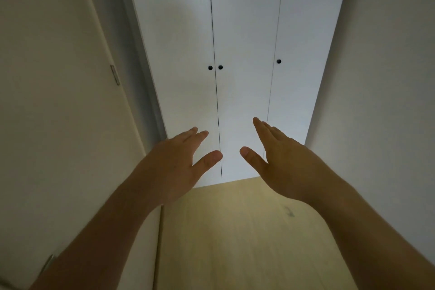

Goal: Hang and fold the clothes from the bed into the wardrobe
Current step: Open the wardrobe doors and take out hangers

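Note:
A white wardrobe fills the far end of a narrow passage, its three doors closed. Two black knobs sit side by side at the left seam, and a third knob is on the right door. My left hand and my right hand are stretched out in front of me, palms down, fingers straight and apart, holding nothing. Both hover in front of the lower part of the doors, not touching them. No clothes and no bed are in view.
A pale room door with hinges stands along the left side. A plain white wall closes the right side. Light wooden floor runs from me to the wardrobe's base.

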A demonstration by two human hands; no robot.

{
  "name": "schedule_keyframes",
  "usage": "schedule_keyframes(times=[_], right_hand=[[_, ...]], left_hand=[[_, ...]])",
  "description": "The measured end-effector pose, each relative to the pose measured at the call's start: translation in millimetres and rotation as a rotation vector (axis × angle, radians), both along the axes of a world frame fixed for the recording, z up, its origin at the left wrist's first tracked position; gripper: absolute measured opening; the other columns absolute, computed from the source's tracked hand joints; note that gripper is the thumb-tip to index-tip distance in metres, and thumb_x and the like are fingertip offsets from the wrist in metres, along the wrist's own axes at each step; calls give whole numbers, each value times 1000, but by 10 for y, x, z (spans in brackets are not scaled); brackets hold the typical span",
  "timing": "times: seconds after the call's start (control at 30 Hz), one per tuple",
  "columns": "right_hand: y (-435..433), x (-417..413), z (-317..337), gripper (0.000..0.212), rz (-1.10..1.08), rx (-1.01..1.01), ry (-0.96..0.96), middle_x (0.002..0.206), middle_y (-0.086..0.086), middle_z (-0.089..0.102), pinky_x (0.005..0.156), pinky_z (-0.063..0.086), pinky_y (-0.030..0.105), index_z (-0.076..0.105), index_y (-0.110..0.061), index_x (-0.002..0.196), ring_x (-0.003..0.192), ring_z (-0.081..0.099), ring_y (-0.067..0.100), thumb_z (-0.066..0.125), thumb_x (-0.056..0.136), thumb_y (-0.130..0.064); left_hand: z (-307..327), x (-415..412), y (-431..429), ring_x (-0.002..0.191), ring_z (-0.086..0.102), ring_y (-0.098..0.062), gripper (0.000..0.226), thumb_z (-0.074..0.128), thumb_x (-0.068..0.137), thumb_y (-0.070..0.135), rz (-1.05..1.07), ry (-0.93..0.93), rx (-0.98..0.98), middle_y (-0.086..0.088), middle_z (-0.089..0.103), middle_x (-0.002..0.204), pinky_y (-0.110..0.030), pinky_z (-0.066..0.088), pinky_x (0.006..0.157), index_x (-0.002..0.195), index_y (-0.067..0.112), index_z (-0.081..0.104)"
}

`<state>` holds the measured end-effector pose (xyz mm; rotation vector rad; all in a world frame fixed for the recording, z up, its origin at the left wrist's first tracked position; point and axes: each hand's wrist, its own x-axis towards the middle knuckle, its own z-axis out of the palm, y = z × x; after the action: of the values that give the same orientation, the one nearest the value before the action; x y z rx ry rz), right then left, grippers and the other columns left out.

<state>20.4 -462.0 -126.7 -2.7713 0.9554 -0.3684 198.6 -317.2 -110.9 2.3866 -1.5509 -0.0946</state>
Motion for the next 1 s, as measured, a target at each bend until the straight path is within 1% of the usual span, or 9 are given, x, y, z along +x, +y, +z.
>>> schedule_keyframes(times=[0.07,0.23,0.4,0.57,0.7,0.8,1.0], right_hand=[[-400,217,47,84,3,3,-2,166,-7,5,120,19,42,-9,-31,157,153,9,16,9,89,-76],[-1277,853,24,87,23,13,-3,166,-7,7,120,19,42,-5,-29,158,153,10,15,6,85,-76],[-2161,1615,-105,85,25,-30,5,166,-6,10,120,22,42,-1,-27,159,153,11,15,9,88,-74],[-3045,2351,-133,87,-12,-8,41,166,-7,9,119,22,38,2,-28,159,152,11,13,8,85,-74],[-3671,2846,-115,85,-12,17,70,166,-9,8,120,19,37,1,-28,158,152,9,11,9,87,-73],[-4107,3169,-138,85,-6,43,72,166,-8,9,120,19,37,4,-27,159,152,9,12,9,87,-73],[-5005,3750,-257,78,49,72,77,166,-7,11,118,23,39,6,-27,159,152,13,13,17,94,-70]], left_hand=[[17,231,-367,151,25,-18,83,18,82,78,14,-12,-1,14,17,165,-43,25,119,155,40,21],[-57,816,-1246,150,25,-16,86,15,81,79,8,-6,-3,13,20,164,-41,23,120,156,39,24],[-272,1575,-2166,150,25,-14,82,16,86,75,-10,-18,-43,10,23,164,-36,21,120,156,34,27],[-384,2397,-3143,150,23,-12,82,15,87,75,-22,33,-48,10,23,164,-33,20,119,156,34,26],[-351,2918,-3868,150,24,-12,86,12,85,76,-42,55,-60,8,26,163,-34,22,122,156,30,29],[-350,3226,-4362,150,25,-11,87,10,84,77,-51,45,-49,7,27,163,-35,24,122,155,30,30],[-471,3701,-5214,149,27,-12,88,11,85,78,-15,46,-59,5,32,161,-39,27,122,154,27,33]])
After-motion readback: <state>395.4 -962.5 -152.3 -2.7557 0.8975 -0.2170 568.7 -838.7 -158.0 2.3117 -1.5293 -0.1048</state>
